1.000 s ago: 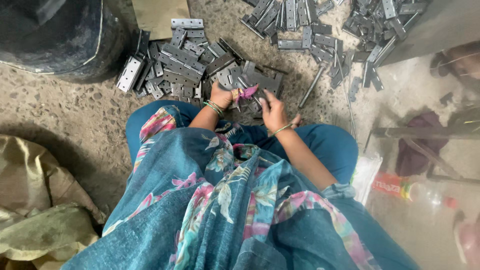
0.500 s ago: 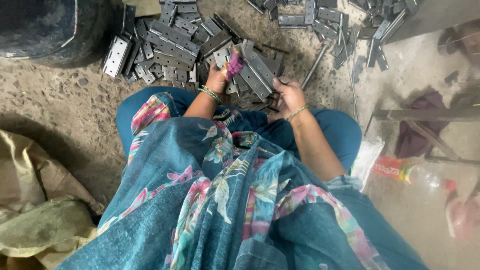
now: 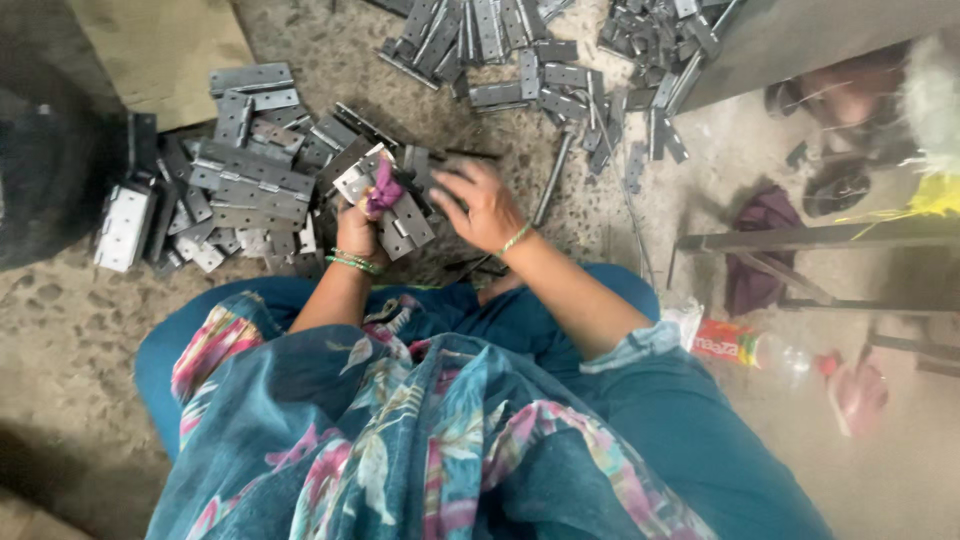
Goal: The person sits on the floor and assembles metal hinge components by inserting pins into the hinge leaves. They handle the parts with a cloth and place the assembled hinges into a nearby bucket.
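I sit on a rough concrete floor among piles of grey metal hinges. My left hand (image 3: 360, 225), with green bangles at the wrist, grips a metal hinge (image 3: 400, 215) and a purple rag (image 3: 384, 188) pressed against it. Beside the hinge, my right hand (image 3: 482, 205) hovers with fingers spread and holds nothing. A heap of hinges (image 3: 240, 185) lies just left of my hands. A thin metal rod (image 3: 553, 178) lies on the floor just beyond my right hand.
More hinges (image 3: 540, 60) are scattered at the top. A brown cardboard sheet (image 3: 160, 45) lies top left beside a dark round container (image 3: 50, 170). A plastic bottle (image 3: 760, 350) lies by my right knee. A metal frame (image 3: 800, 240) and a maroon cloth (image 3: 760, 250) are on the right.
My left hand has lifted the hinge and rag up off the pile. My right hand has let go and opened beside it. The view has shifted toward the hinges.
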`<state>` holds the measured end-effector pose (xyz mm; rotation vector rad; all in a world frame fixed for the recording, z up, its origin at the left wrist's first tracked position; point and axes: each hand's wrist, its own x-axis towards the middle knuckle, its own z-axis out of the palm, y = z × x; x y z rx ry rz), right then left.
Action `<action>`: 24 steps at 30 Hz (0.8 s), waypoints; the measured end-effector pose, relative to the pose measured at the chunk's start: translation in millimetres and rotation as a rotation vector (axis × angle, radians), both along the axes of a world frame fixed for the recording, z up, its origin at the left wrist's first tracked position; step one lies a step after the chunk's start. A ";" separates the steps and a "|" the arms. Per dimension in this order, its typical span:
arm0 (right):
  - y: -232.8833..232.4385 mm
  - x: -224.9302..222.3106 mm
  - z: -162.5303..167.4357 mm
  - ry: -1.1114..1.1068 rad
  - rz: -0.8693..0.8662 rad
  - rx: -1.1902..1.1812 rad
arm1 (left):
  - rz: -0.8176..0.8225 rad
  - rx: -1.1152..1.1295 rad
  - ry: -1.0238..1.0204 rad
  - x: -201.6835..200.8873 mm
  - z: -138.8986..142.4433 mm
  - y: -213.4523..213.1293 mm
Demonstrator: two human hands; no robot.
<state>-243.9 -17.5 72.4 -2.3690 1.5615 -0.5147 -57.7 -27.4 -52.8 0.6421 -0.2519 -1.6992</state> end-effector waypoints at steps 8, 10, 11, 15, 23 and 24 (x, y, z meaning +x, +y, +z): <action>-129.8 -76.9 -28.8 0.516 -0.366 0.333 | -0.040 -0.019 0.051 -10.2 -39.2 -8.8; -143.7 -81.0 -36.6 0.501 -0.354 0.327 | -0.109 0.038 0.017 -8.8 -43.4 -4.9; -150.5 -80.7 -40.8 0.543 -0.341 0.336 | -0.145 0.068 0.041 -8.3 -43.4 -3.4; -167.6 -78.5 -55.4 0.669 -0.268 0.282 | -0.147 0.121 0.069 -8.5 -35.3 -0.2; -172.4 -86.1 -50.0 0.697 -0.097 0.272 | -0.062 0.144 0.088 -6.9 -23.2 -7.7; -170.7 -88.1 -48.3 0.682 -0.076 0.218 | -0.053 0.163 0.091 -7.0 -23.4 -9.2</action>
